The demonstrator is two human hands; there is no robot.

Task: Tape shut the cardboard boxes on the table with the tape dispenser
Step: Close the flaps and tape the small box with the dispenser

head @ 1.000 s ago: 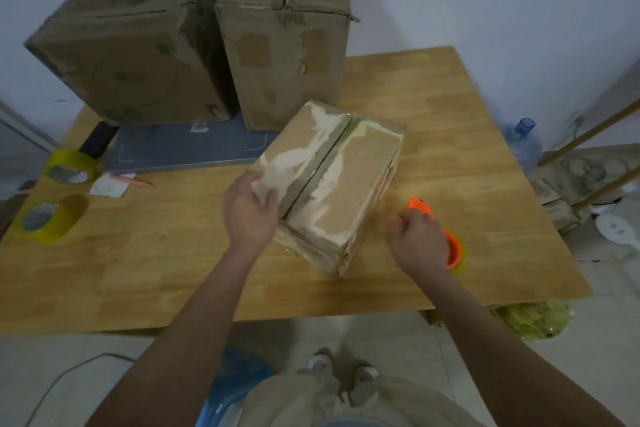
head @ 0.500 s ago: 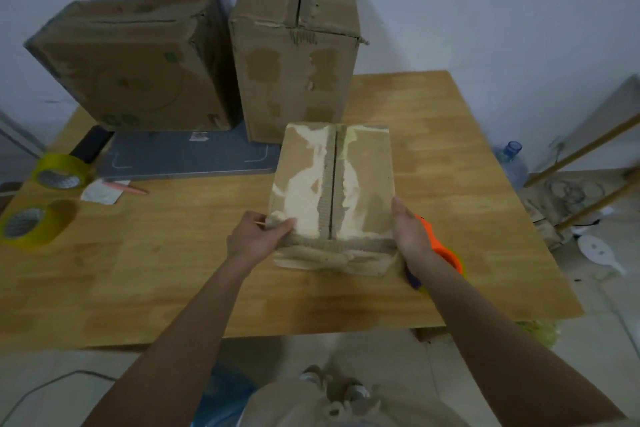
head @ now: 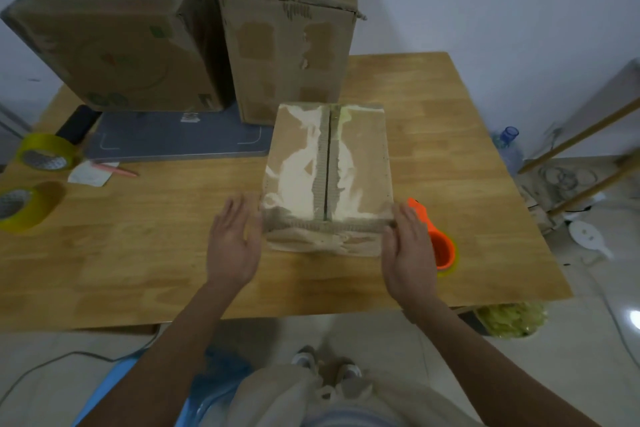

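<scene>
Three cardboard boxes on desk (head: 450, 121): small box (head: 329, 170) front centre, flaps meeting at a bare seam; tall box (head: 287, 31) and wide box (head: 114, 42) behind. Two yellow tape rolls (head: 45, 152) at far left. One orange tape dispenser (head: 438, 243) just right of right hand (head: 408, 250). Left hand (head: 233, 246) flat, fingers straight, beside small box; right hand likewise, at box's near right corner. Nothing gripped.

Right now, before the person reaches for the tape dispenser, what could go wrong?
The orange tape dispenser lies partly hidden behind the right hand, so an unseeing reach might knock it. The small box has an open centre seam, and both open hands flank it without pressing the flaps; the flaps might spring apart.
</scene>
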